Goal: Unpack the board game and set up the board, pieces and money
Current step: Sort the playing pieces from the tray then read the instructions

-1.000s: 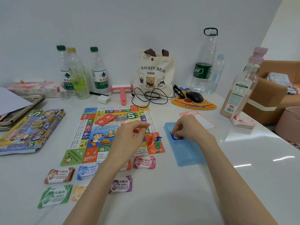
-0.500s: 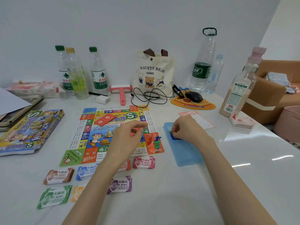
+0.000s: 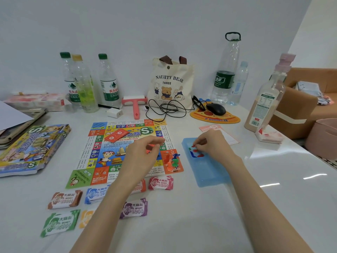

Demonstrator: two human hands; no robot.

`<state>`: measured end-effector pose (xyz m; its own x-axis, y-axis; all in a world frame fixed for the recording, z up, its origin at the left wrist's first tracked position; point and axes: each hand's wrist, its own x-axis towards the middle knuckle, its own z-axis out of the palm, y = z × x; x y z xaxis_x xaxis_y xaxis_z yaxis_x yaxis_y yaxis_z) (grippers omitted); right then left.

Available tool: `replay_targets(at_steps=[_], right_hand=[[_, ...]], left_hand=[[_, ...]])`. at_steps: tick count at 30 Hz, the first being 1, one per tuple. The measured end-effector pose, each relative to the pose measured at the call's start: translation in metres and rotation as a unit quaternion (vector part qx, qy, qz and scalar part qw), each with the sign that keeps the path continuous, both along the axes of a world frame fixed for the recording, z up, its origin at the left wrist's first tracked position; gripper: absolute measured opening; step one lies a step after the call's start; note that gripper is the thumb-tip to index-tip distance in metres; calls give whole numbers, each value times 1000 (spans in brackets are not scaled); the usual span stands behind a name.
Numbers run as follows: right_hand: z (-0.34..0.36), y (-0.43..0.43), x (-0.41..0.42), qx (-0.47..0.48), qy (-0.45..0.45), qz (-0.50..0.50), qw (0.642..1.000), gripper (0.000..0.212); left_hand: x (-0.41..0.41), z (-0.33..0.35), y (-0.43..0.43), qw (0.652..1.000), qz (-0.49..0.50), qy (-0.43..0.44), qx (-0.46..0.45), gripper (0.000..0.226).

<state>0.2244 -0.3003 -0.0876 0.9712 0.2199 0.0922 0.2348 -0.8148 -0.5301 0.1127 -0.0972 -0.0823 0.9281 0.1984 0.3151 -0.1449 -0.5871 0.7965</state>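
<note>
- Table, white and glossy; both bare forearms reach in from the near edge.
- Nearest row of money: green stack, yellow stack half hidden by the left forearm, purple stack.
- Next row, just below the board: brown stack, blue stack, orange stack mostly covered by the arm, pink stack.
- Board lies open and flat in the middle of the table.
- Left hand hovers over the board's right half, palm down, fingers curled, thumb and forefinger close. Something orange shows under it; cannot tell whether it is held.
- Pawns, orange, green and blue, stand together on the board's near right corner square.
- Blue tray lies just right of the board.
- Right hand is over the tray's far end, fingertips pinched together on a small red piece; other red, green and blue bits lie in that compartment.
- Red card lies tilted on the board's far centre.
- Game box lies to the left, well apart from the board.
- Pink slip lies beyond the tray.
- Along the wall: water bottles, a pink lint roller, a black cable, a tote bag, a black mouse.
</note>
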Motion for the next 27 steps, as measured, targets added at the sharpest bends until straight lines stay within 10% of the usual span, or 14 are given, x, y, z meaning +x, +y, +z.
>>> replay_targets(at_steps=[10, 27], right_hand=[[48, 17, -34, 329, 62, 68, 940, 12], [49, 156, -94, 213, 111, 213, 947, 10]], left_hand=[[-5, 13, 13, 957, 15, 49, -287, 24], [-76, 9, 146, 952, 130, 27, -276, 22]])
